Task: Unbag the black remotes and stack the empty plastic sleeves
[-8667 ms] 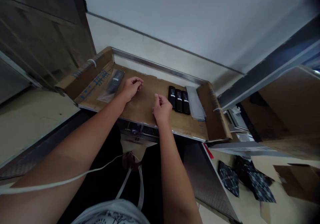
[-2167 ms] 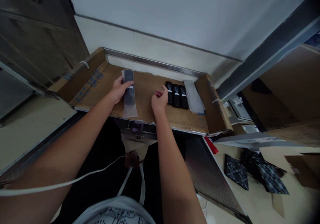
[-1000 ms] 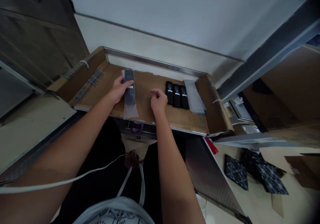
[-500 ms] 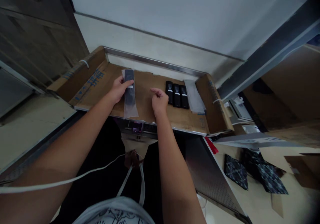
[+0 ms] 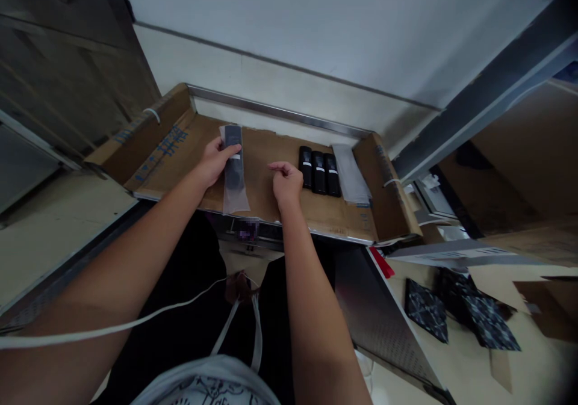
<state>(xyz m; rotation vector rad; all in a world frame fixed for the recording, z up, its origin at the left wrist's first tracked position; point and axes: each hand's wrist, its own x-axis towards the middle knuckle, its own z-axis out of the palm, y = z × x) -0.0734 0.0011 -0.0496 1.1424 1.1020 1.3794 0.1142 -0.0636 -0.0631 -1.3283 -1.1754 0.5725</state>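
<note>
Under my left hand point(image 5: 215, 159) lies a black remote control point(image 5: 233, 176) inside a frosted plastic sleeve. My left thumb rests across its face, and the fingers are at its left edge. The sleeve's loose end point(image 5: 236, 203) reaches past the remote toward the tray's front edge. My right hand point(image 5: 288, 183) hovers to the right of the sleeve, index finger pointing left and the other fingers curled in, with nothing visible in it. Beside it, three black remotes point(image 5: 319, 172) with white labels lie side by side. Right of them is a stack of flat plastic sleeves point(image 5: 351, 174).
A cardboard-lined tray point(image 5: 266, 146) has raised flaps at left point(image 5: 149, 122) and right point(image 5: 386, 188), fastened with white ties. Behind it stands a pale wall panel point(image 5: 289, 44). A white cable point(image 5: 135, 325) crosses my lap. Dark patterned pieces point(image 5: 474, 309) lie at lower right.
My right hand has shifted very slightly left, its index finger a little lower. The left hand and the sleeved remote stay in place.
</note>
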